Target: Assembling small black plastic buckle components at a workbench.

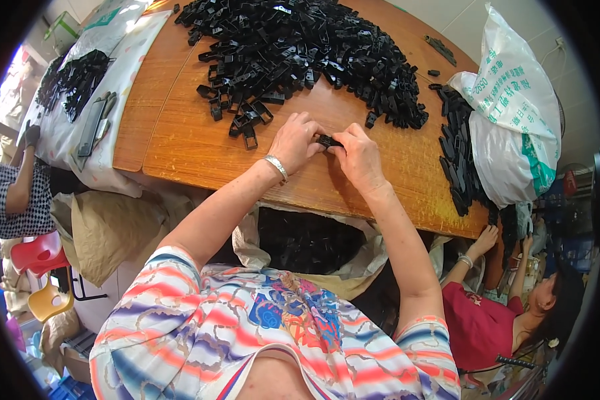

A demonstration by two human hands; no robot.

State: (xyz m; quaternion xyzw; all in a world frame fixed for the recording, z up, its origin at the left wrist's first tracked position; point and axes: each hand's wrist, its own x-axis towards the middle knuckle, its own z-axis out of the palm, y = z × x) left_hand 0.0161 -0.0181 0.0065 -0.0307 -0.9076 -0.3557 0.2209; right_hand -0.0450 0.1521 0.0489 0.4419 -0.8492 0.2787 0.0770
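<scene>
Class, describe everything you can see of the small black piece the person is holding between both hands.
The small black piece looks like dark moulded plastic, the same kind as the parts in the big heap behind it. It sits low over the wooden table, near the front edge, pinched between the fingertips of the left hand and the right hand. Only a short stretch shows between the fingers; its full shape is hidden by them.

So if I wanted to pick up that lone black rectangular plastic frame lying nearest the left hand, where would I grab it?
Pinch the black rectangular plastic frame by its two long outer sides, coming straight down from above. It lies flat on the wooden table, slightly apart from the pile, so those edges look free.
</scene>
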